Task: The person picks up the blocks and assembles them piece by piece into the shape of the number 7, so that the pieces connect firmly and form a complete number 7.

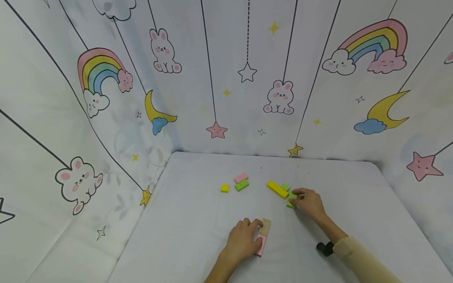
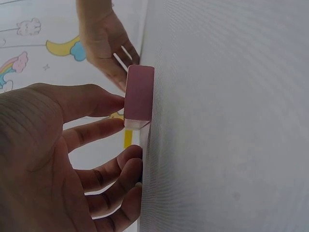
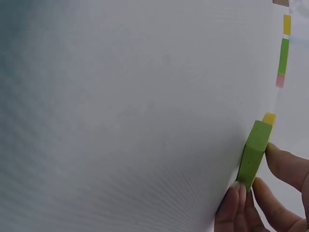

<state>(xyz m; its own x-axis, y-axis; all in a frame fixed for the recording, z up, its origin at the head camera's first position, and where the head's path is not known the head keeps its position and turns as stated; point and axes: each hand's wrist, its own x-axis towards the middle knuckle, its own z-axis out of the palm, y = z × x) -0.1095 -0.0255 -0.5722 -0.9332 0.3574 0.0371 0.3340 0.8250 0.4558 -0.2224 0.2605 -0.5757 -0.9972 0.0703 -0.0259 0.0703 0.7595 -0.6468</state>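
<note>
My left hand (image 1: 240, 240) lies over a short row made of a plain wooden block (image 1: 265, 227) and a pink block (image 1: 261, 249) set end to end. Its bent index finger touches the wooden block, and the thumb rests on the pink block. The pink block (image 2: 140, 93) shows at the thumb and index tips in the left wrist view, the other fingers lying loosely below. Farther right, my right hand (image 1: 308, 201) pinches a green block (image 3: 255, 153) between thumb and fingers, low at the table. Against that block lies the end of a long yellow block (image 1: 277, 189).
A light green block (image 1: 286, 186) sits behind the yellow one. Toward the left stand a pink block (image 1: 241, 177), a green block (image 1: 242, 185) and a small yellow block (image 1: 224, 188). A black object (image 1: 325, 249) is by the right wrist. Printed cloth walls (image 1: 191, 106) enclose the white table (image 1: 184, 220).
</note>
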